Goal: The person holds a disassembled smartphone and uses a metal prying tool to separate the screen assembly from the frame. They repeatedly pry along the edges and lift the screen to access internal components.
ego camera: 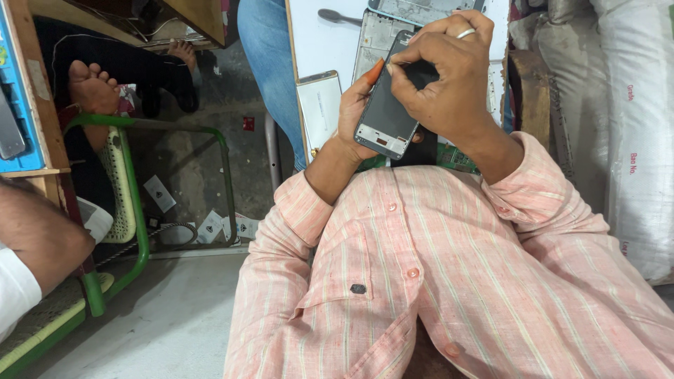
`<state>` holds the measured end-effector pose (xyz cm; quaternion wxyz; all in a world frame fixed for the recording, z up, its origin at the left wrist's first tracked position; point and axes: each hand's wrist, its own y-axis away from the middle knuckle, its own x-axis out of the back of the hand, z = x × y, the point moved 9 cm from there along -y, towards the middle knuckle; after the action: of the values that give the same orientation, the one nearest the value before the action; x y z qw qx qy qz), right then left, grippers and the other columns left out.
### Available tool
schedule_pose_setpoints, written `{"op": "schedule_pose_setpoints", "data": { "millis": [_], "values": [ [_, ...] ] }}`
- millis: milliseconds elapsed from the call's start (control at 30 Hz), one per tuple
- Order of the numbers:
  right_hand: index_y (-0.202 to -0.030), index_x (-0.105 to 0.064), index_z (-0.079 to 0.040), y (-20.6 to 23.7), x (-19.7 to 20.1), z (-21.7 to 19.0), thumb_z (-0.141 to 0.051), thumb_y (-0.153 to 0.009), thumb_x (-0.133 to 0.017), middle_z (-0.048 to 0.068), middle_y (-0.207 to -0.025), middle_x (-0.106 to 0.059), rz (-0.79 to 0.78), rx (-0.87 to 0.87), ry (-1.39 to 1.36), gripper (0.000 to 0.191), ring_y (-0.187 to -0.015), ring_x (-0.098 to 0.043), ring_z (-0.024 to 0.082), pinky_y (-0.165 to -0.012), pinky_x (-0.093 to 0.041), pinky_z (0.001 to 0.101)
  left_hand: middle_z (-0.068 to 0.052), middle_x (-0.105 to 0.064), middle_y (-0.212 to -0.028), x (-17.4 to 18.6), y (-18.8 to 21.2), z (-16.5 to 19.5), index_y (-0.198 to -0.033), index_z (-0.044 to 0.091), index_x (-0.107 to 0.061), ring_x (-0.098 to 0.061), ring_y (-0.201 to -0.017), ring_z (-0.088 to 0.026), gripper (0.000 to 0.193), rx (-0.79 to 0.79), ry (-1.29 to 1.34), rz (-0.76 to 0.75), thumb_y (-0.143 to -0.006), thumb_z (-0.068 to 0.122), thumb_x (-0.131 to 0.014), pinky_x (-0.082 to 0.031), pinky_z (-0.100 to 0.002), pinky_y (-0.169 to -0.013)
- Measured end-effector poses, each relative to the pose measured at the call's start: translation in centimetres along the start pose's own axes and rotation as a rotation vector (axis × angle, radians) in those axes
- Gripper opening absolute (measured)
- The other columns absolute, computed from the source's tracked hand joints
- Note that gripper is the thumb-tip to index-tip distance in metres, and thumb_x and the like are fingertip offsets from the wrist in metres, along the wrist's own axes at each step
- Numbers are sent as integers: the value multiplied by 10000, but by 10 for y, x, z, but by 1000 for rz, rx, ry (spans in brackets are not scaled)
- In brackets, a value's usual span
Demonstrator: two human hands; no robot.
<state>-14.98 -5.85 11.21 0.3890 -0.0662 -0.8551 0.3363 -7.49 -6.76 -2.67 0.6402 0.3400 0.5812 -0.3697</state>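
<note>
Mid-teardown on a phone, by the look of it. Held tilted up off the white counter, dark face toward the camera, pale strip showing at the lower end. Left hand wrapped around the left edge from behind, fingers closed on the body, thumb with an orange nail lying along the upper left side. Right hand over the top right corner, ring on one finger, fingertips pinched together right at the upper edge of the phone. Can't tell whether anything small, like a pick or a screw, sits in that pinch; too hidden by the knuckles.

Best guess at the step: working the top edge or corner, prying or picking at something there, with the left hand only steadying. Looks early to middle, since the dark panel sits flat on the body with no visible gap.

Next move probably calls for a firm hold from the left and a small, careful pull or slide from the right along that edge, no twisting.

Around it: a bare metal phone frame on the counter just behind, a white phone back panel to the left, a dark tool further back, a bit of green circuit board under the right wrist. Pink striped shirt fills the lower frame. Another person's forearm at far left, a bare foot by a green chair.
</note>
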Motion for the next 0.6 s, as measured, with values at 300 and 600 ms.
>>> {"op": "schedule_pose_setpoints", "data": {
  "millis": [300,600],
  "values": [
    [-831,-694,-138,30,-33,-58,-161,-916,-852,-29,-827,-706,-139,243,-120,181,-941,-712,136,-1131,-283,471,-143,-708,-1207,5,1,10,-1316,-9,-615,-704,-1077,-219,493,-126,29,-48,-1157,425,-443,-590,-327,-953],
    [-851,-697,-136,13,-20,-27,-120,-921,-821,-7,-874,-694,-74,61,-118,143,-956,-683,148,-1134,-298,454,-121,-709,-1138,24,-5,8,-1245,38,-618,-704,-1039,-225,451,-126,29,83,-1091,428,-451,-594,-374,-950]
  ]
}}
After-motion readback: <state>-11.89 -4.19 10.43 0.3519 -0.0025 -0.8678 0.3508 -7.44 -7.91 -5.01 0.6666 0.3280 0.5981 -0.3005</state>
